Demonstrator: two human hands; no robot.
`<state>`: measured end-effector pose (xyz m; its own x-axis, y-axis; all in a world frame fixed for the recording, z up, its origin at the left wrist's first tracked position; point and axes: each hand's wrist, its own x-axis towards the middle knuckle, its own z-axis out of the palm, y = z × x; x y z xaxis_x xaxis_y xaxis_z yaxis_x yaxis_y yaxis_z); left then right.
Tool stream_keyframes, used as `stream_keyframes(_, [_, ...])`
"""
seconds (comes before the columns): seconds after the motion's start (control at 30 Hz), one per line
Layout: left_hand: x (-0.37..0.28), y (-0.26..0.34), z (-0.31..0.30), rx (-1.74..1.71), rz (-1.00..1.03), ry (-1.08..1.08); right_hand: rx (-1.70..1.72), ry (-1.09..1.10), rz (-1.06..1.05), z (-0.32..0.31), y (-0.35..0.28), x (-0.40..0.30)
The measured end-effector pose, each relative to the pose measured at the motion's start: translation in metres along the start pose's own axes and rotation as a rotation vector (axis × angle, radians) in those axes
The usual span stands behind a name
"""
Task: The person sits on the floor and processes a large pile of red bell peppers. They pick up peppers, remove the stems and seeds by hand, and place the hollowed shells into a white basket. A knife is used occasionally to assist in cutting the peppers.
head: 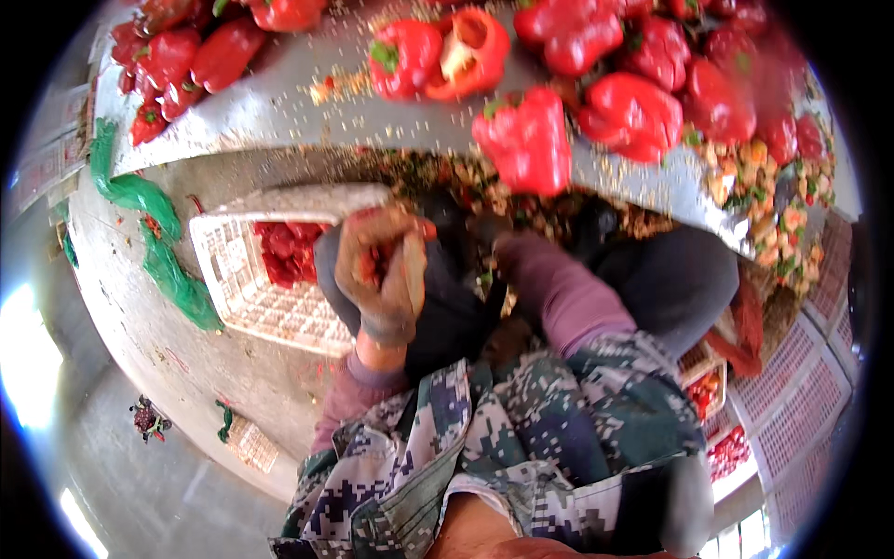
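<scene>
My left hand point(377, 272), stained and raised over my left knee, has its fingers curled round a red bell pepper piece point(368, 265). Along the thumb side shows a pale strip that I cannot identify. Dark and blurred, my right hand point(492, 229) is low between my knees, near the table's edge; what it holds, if anything, is hidden. Beyond the hands, a whole red bell pepper point(527, 140) overhangs the edge of the metal table point(300, 126). Farther back, an opened red pepper point(471, 52) touches a whole one point(405, 59), with loose seeds around.
A white plastic crate point(279, 318) holding red pepper pieces point(286, 251) lies left of my knee. Green netting point(157, 202) trails on the floor beside it. Red peppers point(632, 115) heap on the table's right, above scraps and cores point(761, 182). More crates point(702, 388) stand behind right.
</scene>
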<state>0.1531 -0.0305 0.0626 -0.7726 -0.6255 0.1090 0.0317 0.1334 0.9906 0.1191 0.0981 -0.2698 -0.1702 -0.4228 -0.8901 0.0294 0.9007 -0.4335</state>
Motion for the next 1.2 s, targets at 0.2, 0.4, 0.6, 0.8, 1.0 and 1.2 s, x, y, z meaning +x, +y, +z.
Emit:
stream_keyframes(0.2, [0.003,-0.019,-0.005,0.089,-0.035,-0.053,-0.357,0.059,-0.15,0.037,0.031,0.024])
stream_keyframes(0.4, [0.018,-0.027,0.011,0.07,-0.001,-0.034,-0.541,0.104,-0.354,-0.022,0.003,-0.028])
stream_keyframes(0.6, [0.015,-0.01,0.009,0.271,0.307,-0.218,0.652,-0.05,-0.374,-0.101,-0.089,-0.213])
stream_keyframes(0.8, [-0.01,-0.001,-0.008,0.274,0.298,-0.577,0.778,0.01,-0.686,-0.113,-0.117,-0.316])
stream_keyframes(1.0, [-0.05,-0.016,-0.126,0.843,0.225,0.174,-0.271,1.337,-0.809,-0.149,-0.135,-0.315])
stream_keyframes(1.2, [-0.04,-0.015,-0.092,0.635,0.133,0.128,-0.272,1.058,-0.512,-0.168,-0.136,-0.262])
